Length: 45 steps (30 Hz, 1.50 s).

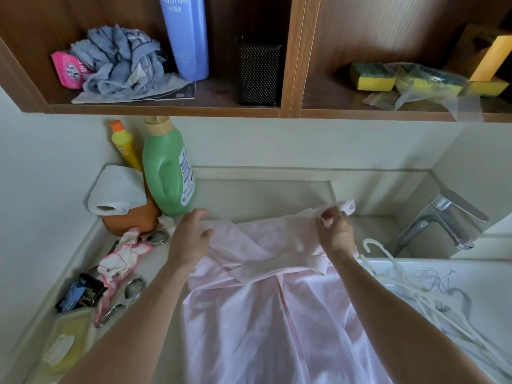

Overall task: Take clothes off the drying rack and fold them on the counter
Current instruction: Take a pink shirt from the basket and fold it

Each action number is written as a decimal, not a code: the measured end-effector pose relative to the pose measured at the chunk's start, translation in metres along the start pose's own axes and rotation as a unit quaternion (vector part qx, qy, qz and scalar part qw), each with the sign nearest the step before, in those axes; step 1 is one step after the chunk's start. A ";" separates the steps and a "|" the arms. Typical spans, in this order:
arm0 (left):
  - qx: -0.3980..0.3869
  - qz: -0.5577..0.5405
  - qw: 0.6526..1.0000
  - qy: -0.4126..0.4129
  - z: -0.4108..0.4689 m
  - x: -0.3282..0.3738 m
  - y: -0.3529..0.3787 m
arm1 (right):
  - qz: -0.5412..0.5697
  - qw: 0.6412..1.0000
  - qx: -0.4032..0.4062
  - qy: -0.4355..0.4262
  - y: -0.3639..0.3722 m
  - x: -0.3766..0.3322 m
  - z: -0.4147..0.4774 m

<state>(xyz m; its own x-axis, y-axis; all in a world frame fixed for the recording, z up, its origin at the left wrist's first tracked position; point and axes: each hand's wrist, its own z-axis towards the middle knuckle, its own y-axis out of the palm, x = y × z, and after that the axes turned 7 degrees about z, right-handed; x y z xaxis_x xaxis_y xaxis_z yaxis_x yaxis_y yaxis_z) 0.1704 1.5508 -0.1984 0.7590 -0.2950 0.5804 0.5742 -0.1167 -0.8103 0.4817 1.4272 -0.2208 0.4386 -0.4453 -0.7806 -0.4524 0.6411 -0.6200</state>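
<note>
A pink garment [263, 314] lies spread on the surface [155, 261]. The left hand [191, 236] rests, fingers relaxed, on the garment's edge at its 10 o'clock. The right hand [336, 234] pinches a raised corner at its 1 o'clock. White hangers [401, 278] lie at its 3 o'clock, and a green bottle [166, 173] stands at its 11 o'clock.

blue bottle [184, 37]: top cut off by the upper edge
pink garment [249, 314]: lower part cut off by the bottom edge
orange container [133, 220]: largely hidden by the paper roll [116, 189]
</note>
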 end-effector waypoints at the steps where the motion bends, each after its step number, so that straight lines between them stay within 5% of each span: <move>1: -0.010 0.026 0.999 0.032 0.008 0.001 -0.001 | -0.021 1.000 -0.009 -0.018 0.003 0.000 0.003; 5: -0.107 0.140 0.984 0.032 0.032 -0.012 0.001 | -0.040 0.998 0.017 0.053 0.000 0.001 0.024; 11: -0.126 0.197 0.972 -0.029 0.038 -0.032 0.002 | 0.008 0.985 -0.052 0.165 -0.009 0.015 0.070; 17: 0.019 0.178 0.981 -0.079 0.037 -0.041 -0.010 | 0.094 0.979 0.073 0.163 -0.029 0.031 0.075; 21: -0.163 0.284 0.942 -0.069 0.032 -0.040 -0.015 | -0.062 0.971 -0.032 0.227 -0.035 0.048 0.067; 24: -0.242 0.298 0.922 -0.048 0.030 -0.039 -0.017 | -0.133 0.990 0.017 0.050 -0.029 0.042 0.060; 26: -0.193 0.265 0.945 -0.012 0.030 -0.027 -0.018 | -0.114 0.983 0.043 -0.140 -0.019 0.028 0.054; 28: -0.082 0.168 0.981 0.057 0.028 -0.011 -0.014 | -0.053 0.968 -0.030 -0.243 -0.003 0.009 0.044; 30: -0.053 0.077 0.984 0.151 0.019 0.006 -0.002 | -0.009 0.962 -0.156 -0.224 0.010 -0.011 0.028; 32: -0.106 0.054 0.972 0.205 0.011 0.014 0.017 | 0.003 0.953 -0.234 -0.194 0.022 -0.020 0.020; 35: -0.249 0.052 0.955 0.155 -0.006 0.021 0.041 | -0.069 0.937 -0.293 -0.178 0.028 -0.017 0.011; 37: -0.289 0.080 0.942 0.149 -0.019 0.023 0.050 | -0.112 0.933 -0.251 -0.234 0.031 -0.009 0.010; 38: -0.292 0.092 0.940 0.152 -0.024 0.023 0.054 | -0.109 0.942 -0.219 -0.230 0.031 -0.004 0.011; 42: -0.280 0.036 0.958 0.057 -0.018 0.016 0.050 | -0.100 0.968 -0.224 0.051 0.026 0.020 0.025; 45: -0.151 0.067 0.984 0.067 0.003 0.005 0.030 | -0.124 0.961 -0.244 0.039 0.020 0.023 0.040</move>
<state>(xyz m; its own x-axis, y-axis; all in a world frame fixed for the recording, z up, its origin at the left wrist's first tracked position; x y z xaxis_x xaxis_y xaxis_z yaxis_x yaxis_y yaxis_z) 0.1926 1.5484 -0.2198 0.7628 -0.4471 0.4671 0.3395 -0.3379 -0.8778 0.5138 1.4551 -0.2478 0.5294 -0.6045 -0.5952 -0.6592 0.1486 -0.7372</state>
